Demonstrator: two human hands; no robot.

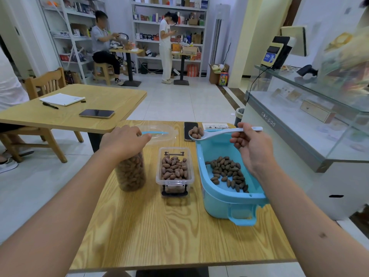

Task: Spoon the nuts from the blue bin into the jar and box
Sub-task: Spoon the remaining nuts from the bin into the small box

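Right hand (250, 148) pinches a spoon (211, 133) loaded with nuts above the bin's (221, 194) far rim; left hand (124, 139) grips the jar (130, 172) top. The box (174, 168) stands between jar and bin, a lid (159, 133) and phone (190, 130) behind, bare table (159, 232) in front

The blue bin (225, 193) sits at the right with brown nuts (227, 172) inside. The tall jar (130, 172) is full. The clear box (174, 170) stands in the middle, half full.
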